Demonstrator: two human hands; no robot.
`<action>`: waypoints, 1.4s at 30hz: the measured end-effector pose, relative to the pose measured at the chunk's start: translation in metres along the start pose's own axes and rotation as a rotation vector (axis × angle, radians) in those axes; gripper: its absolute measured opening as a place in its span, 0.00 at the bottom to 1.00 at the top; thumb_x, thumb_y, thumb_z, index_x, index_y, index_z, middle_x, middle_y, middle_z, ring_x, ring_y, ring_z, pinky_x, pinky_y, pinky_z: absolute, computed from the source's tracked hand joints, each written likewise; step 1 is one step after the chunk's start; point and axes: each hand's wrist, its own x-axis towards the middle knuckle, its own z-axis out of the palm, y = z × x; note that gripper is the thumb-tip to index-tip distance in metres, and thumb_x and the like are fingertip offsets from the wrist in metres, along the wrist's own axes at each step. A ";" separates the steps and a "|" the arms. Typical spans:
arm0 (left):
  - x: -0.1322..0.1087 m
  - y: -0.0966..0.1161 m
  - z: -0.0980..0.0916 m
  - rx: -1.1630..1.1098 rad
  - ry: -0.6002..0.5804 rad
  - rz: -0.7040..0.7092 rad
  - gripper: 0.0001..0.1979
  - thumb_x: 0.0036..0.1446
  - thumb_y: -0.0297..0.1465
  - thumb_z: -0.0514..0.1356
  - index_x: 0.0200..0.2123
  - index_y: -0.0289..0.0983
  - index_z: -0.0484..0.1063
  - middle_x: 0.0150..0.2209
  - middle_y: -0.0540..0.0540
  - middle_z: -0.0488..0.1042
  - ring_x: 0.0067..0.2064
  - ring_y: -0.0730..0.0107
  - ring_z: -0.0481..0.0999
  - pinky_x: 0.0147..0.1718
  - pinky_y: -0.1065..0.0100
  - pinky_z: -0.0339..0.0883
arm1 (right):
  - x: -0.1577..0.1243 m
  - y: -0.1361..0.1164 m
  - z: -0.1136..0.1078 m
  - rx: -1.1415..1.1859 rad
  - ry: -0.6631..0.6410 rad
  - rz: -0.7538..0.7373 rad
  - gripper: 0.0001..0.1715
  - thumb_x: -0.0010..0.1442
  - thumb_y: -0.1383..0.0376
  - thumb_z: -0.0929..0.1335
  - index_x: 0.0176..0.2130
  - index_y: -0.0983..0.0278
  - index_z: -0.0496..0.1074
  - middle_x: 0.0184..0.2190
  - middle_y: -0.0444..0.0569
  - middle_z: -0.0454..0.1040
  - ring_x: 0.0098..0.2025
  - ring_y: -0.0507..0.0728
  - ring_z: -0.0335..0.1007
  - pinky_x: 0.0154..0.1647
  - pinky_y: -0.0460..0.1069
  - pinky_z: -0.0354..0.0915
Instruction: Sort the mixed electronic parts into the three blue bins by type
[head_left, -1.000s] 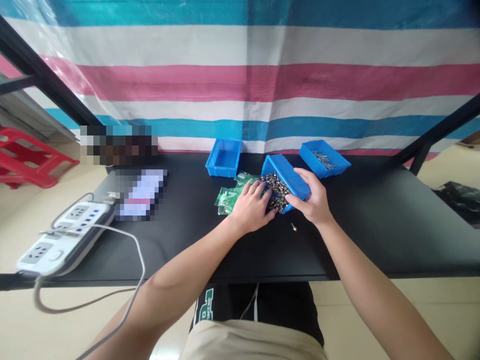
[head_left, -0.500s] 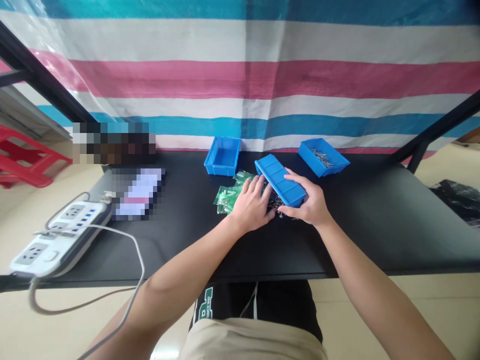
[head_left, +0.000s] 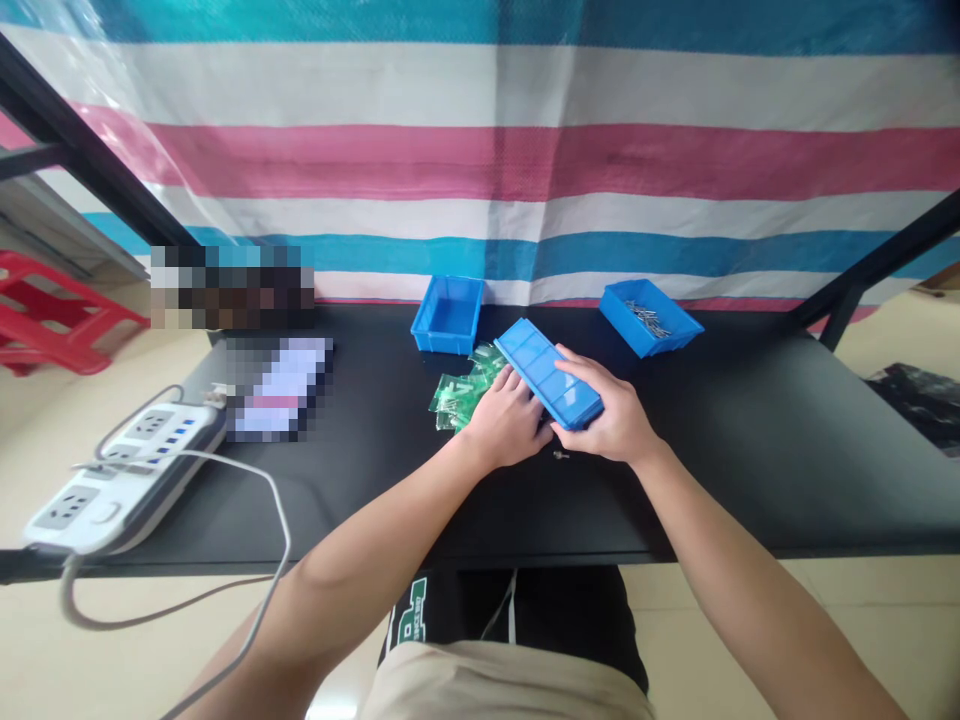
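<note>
A blue plastic bin [head_left: 546,370] lies turned bottom-up over the black table [head_left: 750,460], its ribbed underside facing me. My right hand [head_left: 609,418] is wrapped round its near end, thumb on top. My left hand [head_left: 504,422] presses against the bin's left side with the fingers curled toward it, and what is under them is hidden. One small metal part [head_left: 561,455] lies on the table just in front of both hands. Several small green bags [head_left: 459,393] lie to the left of my left hand.
An empty blue bin [head_left: 448,313] stands at the back centre, and a blue bin with metal pins [head_left: 649,317] at the back right. A white power strip [head_left: 112,478] with its cable sits at the left edge. A striped tarp hangs behind the table.
The bin has tipped from tilted, with its metal parts showing, to fully bottom-up. The parts are now hidden under it and my hands. My hands stayed on it.
</note>
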 end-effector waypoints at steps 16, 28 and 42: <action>-0.001 0.000 -0.001 -0.006 -0.058 -0.056 0.32 0.64 0.42 0.55 0.64 0.28 0.63 0.65 0.31 0.65 0.67 0.46 0.64 0.68 0.48 0.51 | 0.001 0.004 -0.013 0.021 0.127 0.136 0.41 0.45 0.65 0.74 0.60 0.61 0.69 0.62 0.56 0.71 0.60 0.68 0.71 0.58 0.61 0.72; -0.001 0.000 -0.005 -0.006 -0.078 -0.064 0.31 0.64 0.42 0.55 0.64 0.28 0.64 0.66 0.32 0.64 0.67 0.43 0.63 0.67 0.48 0.53 | 0.001 0.009 -0.024 -0.005 0.150 0.176 0.38 0.45 0.64 0.73 0.56 0.62 0.71 0.59 0.57 0.73 0.58 0.69 0.73 0.54 0.61 0.74; -0.003 0.004 -0.017 -0.109 -0.002 -0.006 0.33 0.65 0.48 0.55 0.63 0.29 0.66 0.64 0.31 0.67 0.66 0.45 0.64 0.68 0.46 0.53 | -0.005 0.032 -0.028 -0.027 0.400 0.204 0.32 0.48 0.60 0.74 0.53 0.60 0.72 0.56 0.56 0.75 0.58 0.71 0.73 0.58 0.66 0.70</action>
